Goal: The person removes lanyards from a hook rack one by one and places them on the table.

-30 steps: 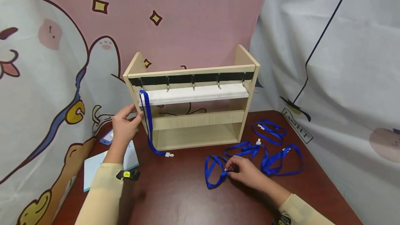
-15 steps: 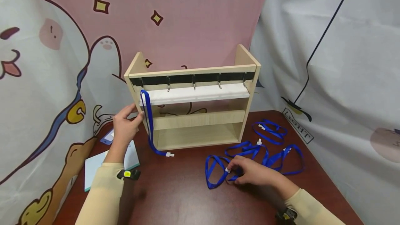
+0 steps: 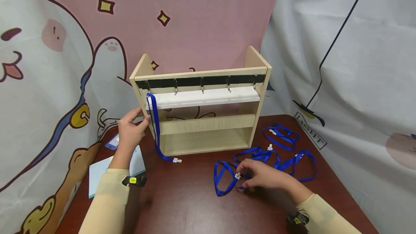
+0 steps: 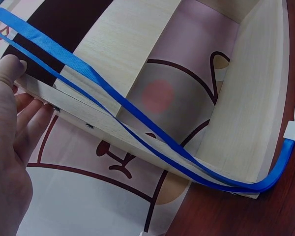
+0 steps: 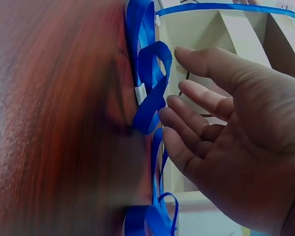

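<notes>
A small wooden shelf rack (image 3: 208, 121) with a row of metal hooks stands on the table. My left hand (image 3: 130, 130) holds its left side panel, the thumb on the front edge and fingers behind. From the leftmost hook hangs a blue lanyard (image 3: 155, 122), its white clip (image 3: 177, 160) down at the tabletop. My right hand (image 3: 268, 178) is over the nearest of several loose lanyards, beside its white clip (image 3: 237, 176). In the right wrist view the fingers (image 5: 206, 101) are spread and loosely bent, with nothing gripped. That lanyard (image 5: 155, 83) lies just beyond the fingertips.
More blue lanyards, including one at the back right (image 3: 281, 137) and one near the right edge (image 3: 314, 165), lie on the dark red table (image 3: 182, 201). Left of the rack are a pale booklet (image 3: 99, 174) and a phone-like item (image 3: 112, 142). Printed cloth (image 3: 208, 21) surrounds the table.
My right hand has shifted slightly right, and its thumb and fingers have parted from around the lanyard's clip, which now shows fully. My left hand keeps its hold on the rack.
</notes>
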`<move>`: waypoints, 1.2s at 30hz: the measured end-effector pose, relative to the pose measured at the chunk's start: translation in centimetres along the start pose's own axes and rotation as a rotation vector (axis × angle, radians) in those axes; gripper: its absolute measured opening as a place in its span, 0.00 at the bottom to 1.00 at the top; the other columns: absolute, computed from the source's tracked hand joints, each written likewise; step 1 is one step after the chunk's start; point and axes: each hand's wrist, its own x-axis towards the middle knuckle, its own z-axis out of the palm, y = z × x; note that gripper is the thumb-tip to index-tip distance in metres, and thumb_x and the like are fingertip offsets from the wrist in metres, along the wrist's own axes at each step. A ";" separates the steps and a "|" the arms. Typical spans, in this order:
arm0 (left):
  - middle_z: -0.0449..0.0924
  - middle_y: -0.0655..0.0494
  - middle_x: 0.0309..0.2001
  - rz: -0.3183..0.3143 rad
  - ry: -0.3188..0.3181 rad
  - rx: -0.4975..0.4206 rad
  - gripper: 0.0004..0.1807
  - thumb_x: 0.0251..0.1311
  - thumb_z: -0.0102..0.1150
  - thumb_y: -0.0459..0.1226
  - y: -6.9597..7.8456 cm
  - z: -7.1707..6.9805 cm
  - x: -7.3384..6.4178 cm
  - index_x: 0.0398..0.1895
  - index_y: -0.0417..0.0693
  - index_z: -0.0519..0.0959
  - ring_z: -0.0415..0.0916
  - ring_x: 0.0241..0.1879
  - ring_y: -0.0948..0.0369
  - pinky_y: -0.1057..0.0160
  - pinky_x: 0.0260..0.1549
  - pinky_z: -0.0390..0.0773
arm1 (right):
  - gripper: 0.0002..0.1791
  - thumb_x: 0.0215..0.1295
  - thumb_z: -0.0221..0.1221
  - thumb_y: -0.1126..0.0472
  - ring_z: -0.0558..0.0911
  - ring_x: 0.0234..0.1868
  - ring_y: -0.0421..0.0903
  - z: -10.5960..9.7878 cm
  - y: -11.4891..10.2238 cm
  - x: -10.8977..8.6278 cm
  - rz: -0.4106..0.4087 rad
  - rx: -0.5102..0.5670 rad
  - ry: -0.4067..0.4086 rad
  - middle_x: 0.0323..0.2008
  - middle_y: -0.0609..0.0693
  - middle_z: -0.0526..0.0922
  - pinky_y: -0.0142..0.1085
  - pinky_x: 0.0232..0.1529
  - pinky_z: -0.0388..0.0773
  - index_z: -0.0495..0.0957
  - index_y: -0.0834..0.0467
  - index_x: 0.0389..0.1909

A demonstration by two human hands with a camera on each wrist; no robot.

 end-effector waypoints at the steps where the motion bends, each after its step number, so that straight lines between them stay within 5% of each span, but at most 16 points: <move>1: 0.90 0.47 0.50 -0.003 0.002 0.001 0.25 0.69 0.75 0.31 0.0 0.0 0.0 0.69 0.49 0.87 0.84 0.43 0.69 0.71 0.18 0.81 | 0.21 0.68 0.78 0.61 0.83 0.51 0.55 0.0 -0.1 0.1 0.007 0.003 0.007 0.51 0.55 0.85 0.37 0.45 0.83 0.83 0.59 0.57; 8: 0.90 0.43 0.50 0.005 0.025 0.009 0.26 0.66 0.77 0.27 -0.3 0.2 0.0 0.67 0.45 0.87 0.81 0.47 0.71 0.76 0.19 0.78 | 0.15 0.72 0.74 0.61 0.85 0.51 0.56 0.6 -1.3 1.7 0.001 0.032 0.111 0.49 0.54 0.87 0.38 0.46 0.84 0.84 0.56 0.55; 15: 0.90 0.45 0.50 0.016 0.022 0.011 0.26 0.67 0.77 0.28 -0.4 0.2 0.1 0.68 0.46 0.87 0.81 0.47 0.72 0.76 0.20 0.78 | 0.10 0.75 0.73 0.59 0.85 0.46 0.46 0.8 -3.3 4.0 -0.014 0.036 0.189 0.45 0.44 0.87 0.38 0.42 0.84 0.84 0.49 0.51; 21: 0.91 0.46 0.51 0.028 0.016 0.001 0.26 0.67 0.77 0.30 -0.3 0.1 0.0 0.68 0.48 0.88 0.82 0.48 0.72 0.75 0.22 0.79 | 0.08 0.77 0.71 0.59 0.85 0.47 0.42 0.4 -6.1 6.8 -0.134 -0.008 0.257 0.48 0.48 0.86 0.42 0.45 0.86 0.85 0.52 0.51; 28: 0.90 0.39 0.52 0.025 0.033 0.040 0.26 0.65 0.75 0.25 0.3 0.1 -0.1 0.67 0.39 0.86 0.82 0.49 0.67 0.80 0.25 0.77 | 0.08 0.75 0.72 0.63 0.84 0.47 0.43 -0.6 -11.7 11.5 -0.330 -0.097 0.393 0.47 0.50 0.86 0.44 0.45 0.86 0.84 0.54 0.49; 34: 0.89 0.33 0.51 0.042 0.033 0.026 0.24 0.65 0.74 0.24 3.0 0.0 -0.5 0.65 0.32 0.85 0.82 0.49 0.68 0.79 0.44 0.76 | 0.14 0.75 0.70 0.66 0.84 0.47 0.43 -1.2 -17.3 15.7 -0.462 -0.076 0.486 0.51 0.54 0.83 0.40 0.46 0.86 0.82 0.62 0.57; 36: 0.90 0.37 0.52 0.046 0.024 0.023 0.25 0.66 0.75 0.26 2.5 0.0 -0.3 0.66 0.37 0.86 0.82 0.49 0.70 0.79 0.43 0.77 | 0.18 0.75 0.70 0.66 0.85 0.48 0.44 -1.2 -19.0 17.0 -0.477 -0.058 0.517 0.54 0.54 0.82 0.41 0.48 0.87 0.80 0.63 0.61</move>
